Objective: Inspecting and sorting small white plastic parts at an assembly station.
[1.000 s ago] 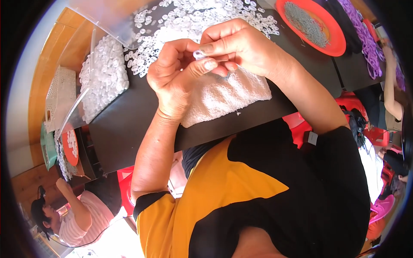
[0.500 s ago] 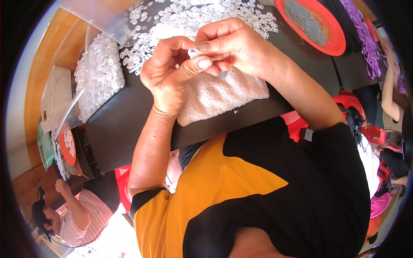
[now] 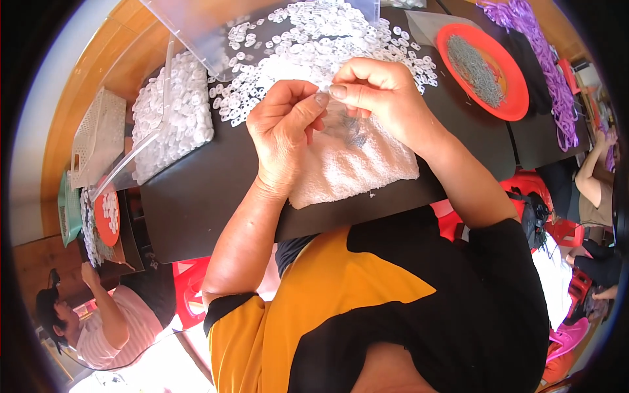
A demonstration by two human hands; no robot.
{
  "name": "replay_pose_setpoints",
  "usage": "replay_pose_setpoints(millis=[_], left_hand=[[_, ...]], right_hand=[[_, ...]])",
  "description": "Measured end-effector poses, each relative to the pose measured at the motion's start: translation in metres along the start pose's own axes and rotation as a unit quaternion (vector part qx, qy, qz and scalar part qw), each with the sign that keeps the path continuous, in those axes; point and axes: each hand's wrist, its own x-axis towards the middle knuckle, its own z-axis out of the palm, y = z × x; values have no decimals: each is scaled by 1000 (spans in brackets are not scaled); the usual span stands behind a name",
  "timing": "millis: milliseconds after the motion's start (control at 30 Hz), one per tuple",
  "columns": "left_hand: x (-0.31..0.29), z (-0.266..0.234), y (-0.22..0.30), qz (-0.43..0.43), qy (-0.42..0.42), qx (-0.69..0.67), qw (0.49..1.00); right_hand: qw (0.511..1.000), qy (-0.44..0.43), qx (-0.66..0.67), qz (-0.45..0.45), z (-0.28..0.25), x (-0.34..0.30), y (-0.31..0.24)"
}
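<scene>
Between the fingertips of both hands is a small white plastic piece, mostly covered by the thumbs. My left hand pinches it from the left, thumb against forefinger. From the right, my right hand pinches it the same way. Under the hands a pale towel lies folded on the dark table. Just beyond the fingers spreads a heap of loose white plastic pieces, many with holes through them.
A clear plastic bin full of white pieces stands at left. At far right lies a red plate of thin grey metal pieces, beside purple straps. Another person sits at lower left; a further person's arm shows at right.
Both hands have drawn their fingertips closer together around the white piece, which shows less now. The whole view has shifted slightly, so the table sits lower and farther right.
</scene>
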Motion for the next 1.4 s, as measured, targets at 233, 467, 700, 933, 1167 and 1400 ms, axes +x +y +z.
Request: replay_pose_setpoints(millis=[233, 467, 700, 933, 1167, 1400], left_hand=[[1, 3, 0, -15, -19, 17, 1000], [-1, 0, -8, 53, -18, 112, 992], [2, -8, 2, 63, 38, 78, 994], [5, -4, 1, -8, 21, -2, 1000], [3, 2, 2, -35, -15, -17, 999], [9, -4, 2, -52, 12, -30, 998]], right_hand=[[998, 21, -28, -61, 4, 0, -1], [996, 29, -46, -64, 11, -3, 4], [993, 88, 76, -31, -2, -2, -8], [998, 49, 37, -25, -10, 4, -8], [998, 49, 33, -22, 1, 2, -2], [995, 30, -90, -12, -26, 10, 2]])
